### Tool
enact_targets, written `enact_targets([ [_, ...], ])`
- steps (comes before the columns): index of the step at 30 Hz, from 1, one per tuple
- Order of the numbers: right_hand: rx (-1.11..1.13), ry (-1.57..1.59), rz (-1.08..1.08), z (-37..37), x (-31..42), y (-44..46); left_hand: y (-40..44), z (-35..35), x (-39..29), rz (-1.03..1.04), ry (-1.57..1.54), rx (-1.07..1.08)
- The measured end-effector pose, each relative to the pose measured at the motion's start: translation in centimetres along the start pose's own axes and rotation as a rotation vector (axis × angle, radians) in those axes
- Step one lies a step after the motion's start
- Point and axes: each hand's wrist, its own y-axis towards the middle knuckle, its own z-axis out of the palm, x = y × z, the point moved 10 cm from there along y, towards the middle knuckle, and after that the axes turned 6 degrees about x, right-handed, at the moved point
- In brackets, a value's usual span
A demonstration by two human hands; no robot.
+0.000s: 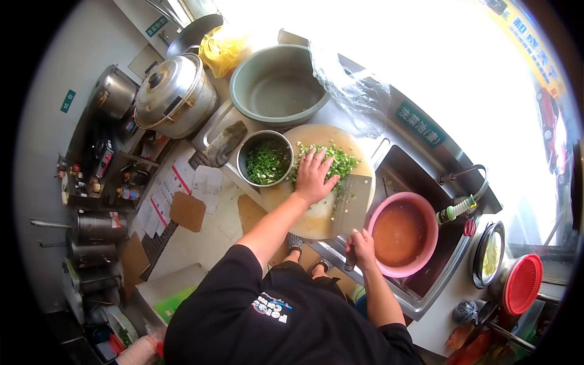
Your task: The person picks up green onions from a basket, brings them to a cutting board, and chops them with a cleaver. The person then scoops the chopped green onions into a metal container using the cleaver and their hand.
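Observation:
On a round wooden cutting board [310, 220] lies a pile of chopped green onion [342, 163]. My left hand [314, 179] rests on the pile with its fingers apart. A wide cleaver [353, 204] lies across the right part of the board, bits of green on its blade, and my right hand [362, 248] is wrapped round its handle. Left of the board, a metal pot [243, 159] holds more chopped greens [265, 163].
A large grey-green basin [277, 85] stands behind the board, with clear plastic [356, 85] over its edge. In the sink at right sits a pink basin [431, 243] of reddish-brown liquid. A lidded pot [201, 100], a grey cloth [225, 144] and a faucet [456, 176] are around.

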Motion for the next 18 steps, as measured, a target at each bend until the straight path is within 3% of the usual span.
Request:
enact_targets([
  [3,0.095,-0.031,0.043,3.7,0.0,1.6,0.1,1.0,-0.4,0.002,-0.016,0.082],
  [10,0.158,-0.108,-0.001,6.1,3.2,-0.3,-0.4,-1.1,-0.9,-0.012,-0.254,-0.194],
  [15,0.186,-0.261,-0.067,8.5,7.4,-3.6,-0.4,-7.8,-1.7,-0.032,-0.324,-0.376],
  [18,0.276,-0.382,-0.101,13.9,12.3,-4.6,-0.3,-13.3,0.7,-0.084,-0.258,-0.483],
])
